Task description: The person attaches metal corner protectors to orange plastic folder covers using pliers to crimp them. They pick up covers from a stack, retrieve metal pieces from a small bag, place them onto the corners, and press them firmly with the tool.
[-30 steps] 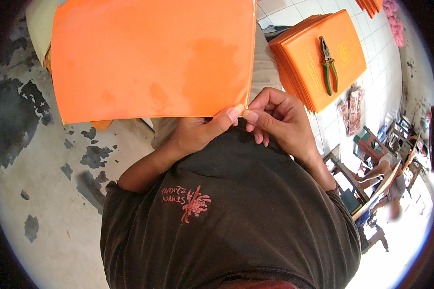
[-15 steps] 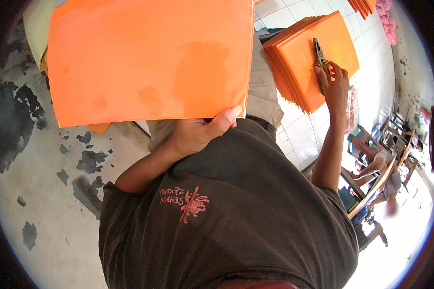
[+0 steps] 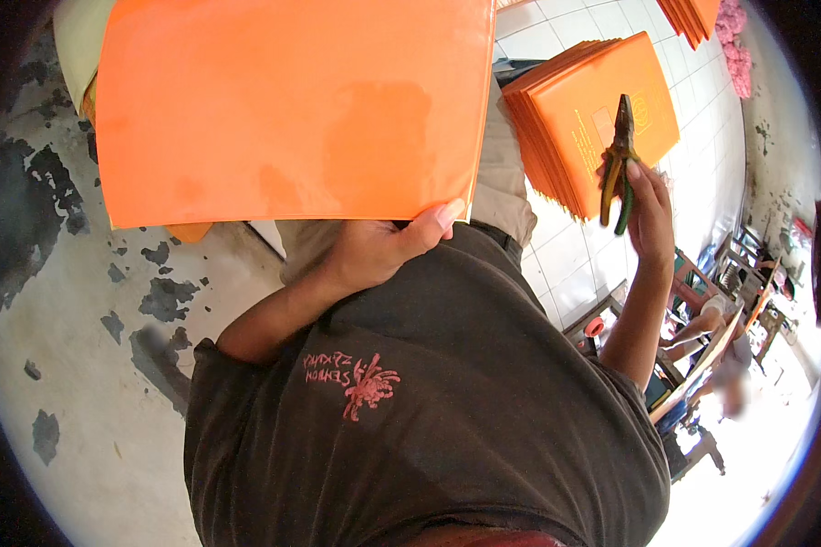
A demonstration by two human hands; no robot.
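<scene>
The folder (image 3: 246, 109), orange & glossy, is in front of me over my lap, near edge running L to R. My L grip (image 3: 383, 251) has its near R corner pinched: thumb flat on top, fingers tucked under, no gap. There's a tiny bright glint at that corner, too small to ID.

The pliers (image 3: 622, 141) are in my R grip (image 3: 649, 210), nose pointing far, fingers closed round the handles but not squeezing hard, AFAICT; the handles sit a bit apart, the nose looks about shut. They're R of the folder, over the stack (image 3: 566, 109) in this view; can't tell if they touch it.

To do this well, IMO: keep the L pinch tight by the corner so the sheet doesn't flop, thumb clear of the pliers' nose; hold the handles low for leverage, and don't let the steel drag on the glossy face, b/c it'd prob. scratch.

Containers: the folder's the only one I'd count, and can't tell what, if anything, is inside. Same for the stacked ones, piled flat w/ gold print on the top one.

Farther out: more folders (image 3: 689, 18) far R, w/ a pink bundle (image 3: 732, 46) beside.
</scene>
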